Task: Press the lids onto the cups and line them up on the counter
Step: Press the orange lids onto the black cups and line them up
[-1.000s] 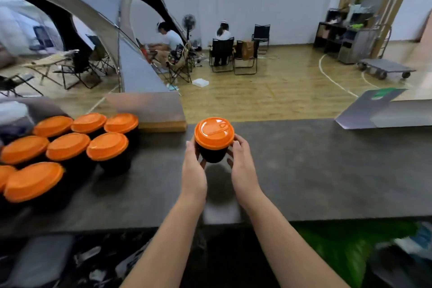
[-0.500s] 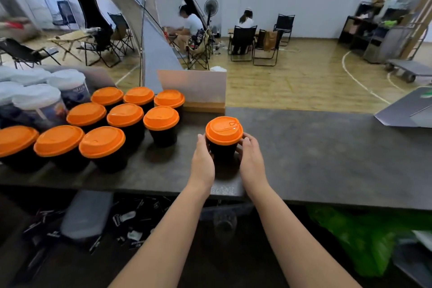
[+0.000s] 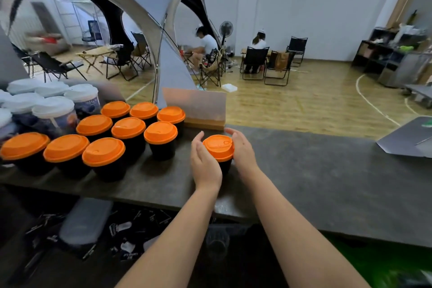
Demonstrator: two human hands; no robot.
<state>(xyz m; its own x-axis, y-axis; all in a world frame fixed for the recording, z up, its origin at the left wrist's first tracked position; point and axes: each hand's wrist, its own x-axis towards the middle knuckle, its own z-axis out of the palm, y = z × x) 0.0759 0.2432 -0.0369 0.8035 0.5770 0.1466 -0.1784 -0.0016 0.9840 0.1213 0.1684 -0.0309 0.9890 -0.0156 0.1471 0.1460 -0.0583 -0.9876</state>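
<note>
Orange plastic lid (image 3: pixel 218 147), round and domed with a raised rim and a small moulded sip tab, seated on a dark tapered cup (image 3: pixel 225 166) standing near the front edge of the table (image 3: pixel 315 177), whose top is a matte, mottled dark grey. Left hand (image 3: pixel 204 162): fingers straight and relaxed, palm facing the cup's left side, just beside it. Right hand (image 3: pixel 242 149): fingers curved round the lid's right rim, touching it. Nine more orange-lidded dark cups (image 3: pixel 127 135) stand in three rows toward the table's left end, near one another. Behind them at the far left corner, white-lidded cups (image 3: pixel 52 110) with dark printed sleeves; the print is too blurred to read. Frosted panel in a wooden base (image 3: pixel 198 110) stands at the rear edge.
</note>
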